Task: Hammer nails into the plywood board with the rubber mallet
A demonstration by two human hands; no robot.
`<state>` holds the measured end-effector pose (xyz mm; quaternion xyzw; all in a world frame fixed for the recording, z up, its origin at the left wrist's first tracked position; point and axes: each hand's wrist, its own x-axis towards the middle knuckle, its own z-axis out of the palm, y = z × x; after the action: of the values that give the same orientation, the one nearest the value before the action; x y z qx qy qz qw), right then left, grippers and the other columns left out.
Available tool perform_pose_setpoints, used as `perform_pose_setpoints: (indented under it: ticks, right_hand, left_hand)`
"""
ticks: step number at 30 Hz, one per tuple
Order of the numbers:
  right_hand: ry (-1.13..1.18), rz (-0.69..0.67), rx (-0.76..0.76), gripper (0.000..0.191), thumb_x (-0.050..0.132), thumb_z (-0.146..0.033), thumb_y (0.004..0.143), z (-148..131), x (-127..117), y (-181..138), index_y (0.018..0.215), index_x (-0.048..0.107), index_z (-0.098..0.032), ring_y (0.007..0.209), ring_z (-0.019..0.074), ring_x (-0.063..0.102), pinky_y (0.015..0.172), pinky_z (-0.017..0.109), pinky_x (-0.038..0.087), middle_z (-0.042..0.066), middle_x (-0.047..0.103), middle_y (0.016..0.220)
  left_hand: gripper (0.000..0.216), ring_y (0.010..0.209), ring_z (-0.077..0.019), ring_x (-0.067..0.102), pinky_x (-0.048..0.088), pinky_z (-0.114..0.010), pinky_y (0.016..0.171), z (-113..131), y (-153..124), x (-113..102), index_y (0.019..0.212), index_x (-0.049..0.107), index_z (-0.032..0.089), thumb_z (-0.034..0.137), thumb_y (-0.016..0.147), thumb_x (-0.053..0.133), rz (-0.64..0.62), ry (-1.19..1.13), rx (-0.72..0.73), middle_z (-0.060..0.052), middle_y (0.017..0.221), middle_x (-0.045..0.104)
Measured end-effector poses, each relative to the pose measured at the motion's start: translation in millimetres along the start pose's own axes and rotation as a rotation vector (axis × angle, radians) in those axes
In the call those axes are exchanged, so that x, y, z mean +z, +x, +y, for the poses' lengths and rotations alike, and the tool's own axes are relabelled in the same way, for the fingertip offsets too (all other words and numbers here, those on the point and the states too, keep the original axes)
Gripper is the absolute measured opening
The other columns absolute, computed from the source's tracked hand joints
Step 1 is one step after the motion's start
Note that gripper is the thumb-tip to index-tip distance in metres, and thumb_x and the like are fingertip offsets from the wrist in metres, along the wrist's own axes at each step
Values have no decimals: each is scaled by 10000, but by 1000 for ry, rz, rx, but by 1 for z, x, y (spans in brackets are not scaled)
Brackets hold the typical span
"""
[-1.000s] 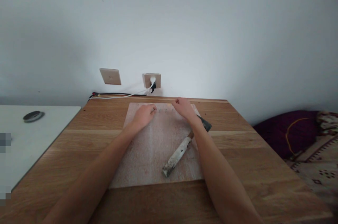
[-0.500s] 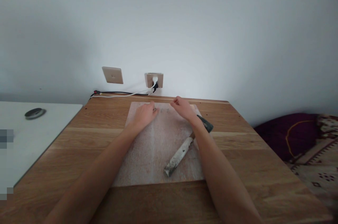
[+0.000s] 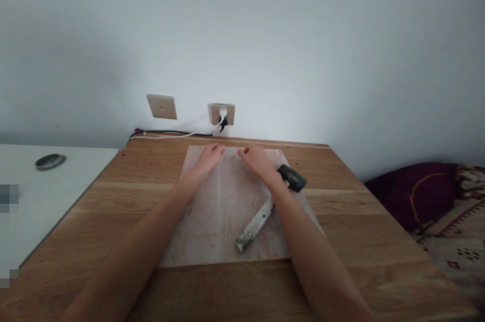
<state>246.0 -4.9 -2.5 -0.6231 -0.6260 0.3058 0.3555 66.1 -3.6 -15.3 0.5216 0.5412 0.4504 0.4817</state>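
A thin white foam sheet [image 3: 212, 221] lies on the wooden table [image 3: 364, 241]. Both my hands are at its far edge, close together. My left hand [image 3: 207, 158] lies on the sheet with its fingers stretched forward. My right hand [image 3: 256, 159] has its fingers bent, tips down on the sheet; what they pinch, if anything, is too small to see. A hammer [image 3: 257, 222] with a whitish worn handle lies slantwise on the sheet under my right forearm, its black head [image 3: 291, 178] at the sheet's right side.
On the wall behind the table are a switch plate [image 3: 161, 106] and a socket [image 3: 221, 113] with a plug and cables running left. A white surface [image 3: 49, 190] at the left holds a round grey object [image 3: 50, 161]. A dark purple cushion [image 3: 409, 190] lies at the right.
My hands have moved closer together at the sheet's far edge, and the left fingers have stretched out. The sheet's right edge now reaches farther right, beside the hammer head.
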Motion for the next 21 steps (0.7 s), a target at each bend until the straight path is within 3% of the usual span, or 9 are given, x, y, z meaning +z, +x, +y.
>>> perform_pose_setpoints:
  ticks: [3,6,9,11,15,18,21]
  right_hand:
    - [-115,-10,18,283,714,-196,798,3,3,-8,616,500,-228,1107,327,640,953,403,456,145,717,867]
    - [-136,-21,-5,204,684,-139,805,2,4,-9,689,538,-223,1135,328,638,1003,438,438,147,727,923]
    - [-74,-10,-55,173,647,-174,846,-4,3,-4,727,534,-230,995,273,654,902,383,483,94,687,840]
    - [-1,7,-76,182,584,-260,908,-9,-1,2,742,512,-241,836,220,635,741,313,503,51,629,762]
    - [161,7,-100,318,291,-378,1012,-18,-11,8,744,418,-264,501,137,430,444,220,372,-44,403,595]
    - [205,6,-114,345,256,-397,1012,-21,-10,6,731,406,-263,436,117,314,403,214,313,-78,310,569]
    - [143,8,-127,307,427,-380,984,-22,0,2,730,521,-234,480,116,395,478,225,354,-60,409,568]
  left_hand:
    - [258,397,-68,237,144,-208,380,6,2,-4,619,467,201,195,869,532,-165,-490,-300,69,524,326]
    - [284,362,-48,253,134,-187,329,10,2,-8,620,450,193,177,899,501,-229,-726,-438,68,522,343]
    - [287,389,-48,364,199,-157,319,12,2,-11,651,456,186,159,931,514,-214,-872,-468,44,554,415]
    - [234,457,-62,483,282,-133,342,13,2,-12,707,502,173,122,934,524,-155,-952,-466,11,603,493]
    - [184,683,-135,681,529,-151,504,18,2,-10,834,591,149,89,964,476,0,-1028,-465,-67,722,615]
    - [187,835,-194,740,624,-196,618,23,0,-6,884,618,138,122,990,465,38,-1057,-477,-114,796,663]
    - [195,892,-197,755,630,-167,623,27,-3,-4,921,632,113,72,975,450,55,-1085,-485,-135,851,700]
